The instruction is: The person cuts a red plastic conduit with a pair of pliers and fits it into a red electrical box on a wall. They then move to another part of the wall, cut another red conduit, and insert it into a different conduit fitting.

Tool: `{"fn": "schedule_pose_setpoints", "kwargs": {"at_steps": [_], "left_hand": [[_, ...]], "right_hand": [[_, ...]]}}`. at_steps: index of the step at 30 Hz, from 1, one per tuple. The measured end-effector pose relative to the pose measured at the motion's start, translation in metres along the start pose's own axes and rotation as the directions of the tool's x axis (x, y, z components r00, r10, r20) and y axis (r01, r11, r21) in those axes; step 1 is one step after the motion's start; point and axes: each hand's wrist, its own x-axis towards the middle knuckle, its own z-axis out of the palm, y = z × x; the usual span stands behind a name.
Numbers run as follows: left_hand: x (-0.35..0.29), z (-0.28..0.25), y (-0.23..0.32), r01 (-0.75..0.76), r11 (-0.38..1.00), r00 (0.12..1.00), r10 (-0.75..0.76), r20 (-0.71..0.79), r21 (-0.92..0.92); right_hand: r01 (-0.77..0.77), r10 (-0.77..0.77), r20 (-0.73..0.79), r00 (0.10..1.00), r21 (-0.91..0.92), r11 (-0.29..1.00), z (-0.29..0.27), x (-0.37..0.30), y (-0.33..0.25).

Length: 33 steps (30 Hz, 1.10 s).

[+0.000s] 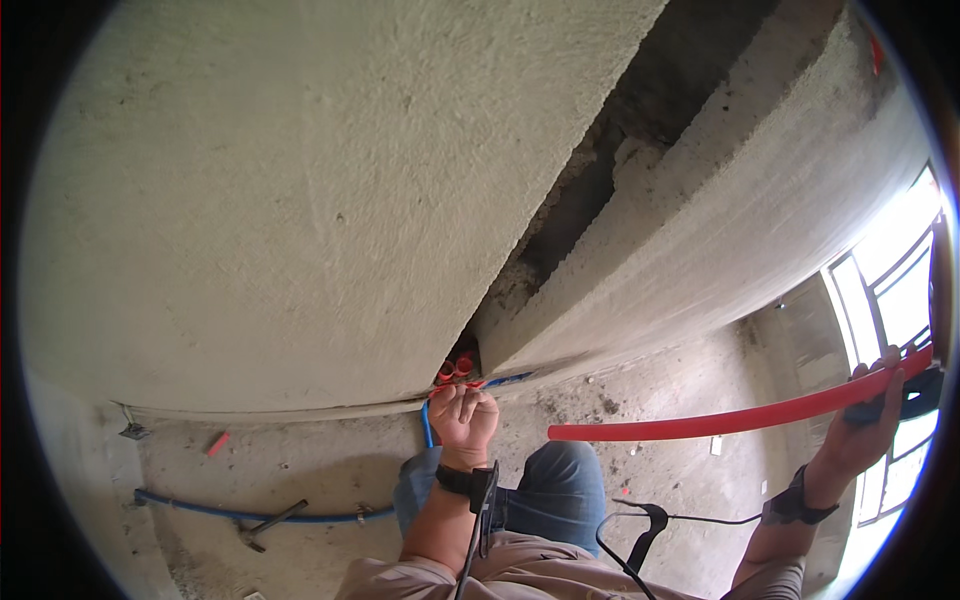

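A long red plastic pipe (pixel 700 428) extends leftward from my right hand (pixel 872 415), whose fingers wrap round it at the far right. Against that palm sits a dark object (pixel 915 395) of a kind I cannot make out. My left hand (pixel 463 420) is closed at the foot of the wall channel, with bits of red at its fingertips; what it grips is hidden. Just beyond it, two red pipe ends (pixel 455 368) stand open-mouthed inside the channel. A blue pipe (pixel 427 425) runs beside my left wrist.
A rough channel (pixel 590 190) cuts up through the concrete wall (pixel 300 200). On the dusty floor (pixel 300 460) lie a hammer (pixel 270 522), another length of blue pipe (pixel 200 507) and a short red pipe piece (pixel 218 444). Windows (pixel 890 270) stand at the right. A black cable (pixel 700 518) hangs between my wrists.
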Motion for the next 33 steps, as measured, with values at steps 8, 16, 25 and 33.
{"fn": "schedule_pose_setpoints", "kwargs": {"at_steps": [8, 16, 25, 33], "left_hand": [[0.002, 0.007, -0.002, 0.006, 0.994, 0.989, -0.022, 0.148, 0.111], [-0.014, 0.022, 0.004, 0.034, 0.999, 0.999, -0.034, -0.008, -0.006], [-0.050, 0.055, 0.020, 0.180, 0.779, 0.979, -0.086, -0.183, 0.601], [-0.060, 0.121, 0.033, -0.107, -0.669, 0.970, 0.093, 0.226, 0.735]], "right_hand": [[0.039, -0.033, 0.095, 0.995, -0.070, 0.997, 0.004, 0.007, -0.006], [0.076, -0.126, 0.186, 0.974, 0.256, 0.964, 0.171, -0.018, 0.015], [0.205, -0.264, 0.256, 0.930, 0.234, 0.950, 0.231, -0.045, 0.006], [-0.026, -0.065, 0.522, 0.851, 0.166, 0.986, 0.266, -0.033, -0.030]]}}
